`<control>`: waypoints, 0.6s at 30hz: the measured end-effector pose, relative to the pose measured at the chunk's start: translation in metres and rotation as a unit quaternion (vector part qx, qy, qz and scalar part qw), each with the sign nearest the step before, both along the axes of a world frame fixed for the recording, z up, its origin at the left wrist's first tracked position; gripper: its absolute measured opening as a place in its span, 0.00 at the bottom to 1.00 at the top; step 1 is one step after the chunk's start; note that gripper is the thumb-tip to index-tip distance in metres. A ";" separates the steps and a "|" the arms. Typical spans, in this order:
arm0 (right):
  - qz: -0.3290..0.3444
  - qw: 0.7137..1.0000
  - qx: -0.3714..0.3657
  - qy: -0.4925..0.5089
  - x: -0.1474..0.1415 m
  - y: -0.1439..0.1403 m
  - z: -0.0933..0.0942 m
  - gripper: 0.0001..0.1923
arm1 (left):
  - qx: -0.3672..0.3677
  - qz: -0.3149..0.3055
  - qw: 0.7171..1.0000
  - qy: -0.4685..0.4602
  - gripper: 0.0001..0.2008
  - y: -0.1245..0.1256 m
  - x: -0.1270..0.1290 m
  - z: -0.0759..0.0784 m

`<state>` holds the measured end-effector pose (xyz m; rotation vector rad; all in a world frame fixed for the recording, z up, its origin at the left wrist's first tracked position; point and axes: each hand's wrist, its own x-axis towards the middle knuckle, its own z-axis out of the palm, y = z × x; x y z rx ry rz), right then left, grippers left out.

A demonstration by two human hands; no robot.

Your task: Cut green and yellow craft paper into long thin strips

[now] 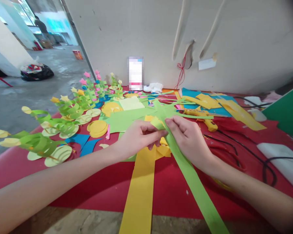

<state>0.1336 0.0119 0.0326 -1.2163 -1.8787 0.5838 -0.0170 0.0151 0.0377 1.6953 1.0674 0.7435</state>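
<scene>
One red tabletop (100,182) lies beneath; a long green strip (192,182), presumably for its length, runs past the near edge. The right hand (189,133) pinches it, seemingly for steadiness; the left hand (139,136) holds what seems its short curled end (157,123), likely against unrolling.

Hands (138,136) (191,138) pinched, close together; forearms (70,177) (249,187) angled inward.

Room at table (169,187) front
Between yellow strip (140,191) and green strip (191,175) is passage; flowers (69,109) block left, glue gun (211,124) right.
</scene>
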 end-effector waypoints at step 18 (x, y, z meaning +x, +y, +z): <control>-0.026 0.992 -0.067 0.105 0.010 0.009 0.000 0.10 | -0.148 -0.219 0.964 -0.022 0.08 -0.024 0.010 -0.010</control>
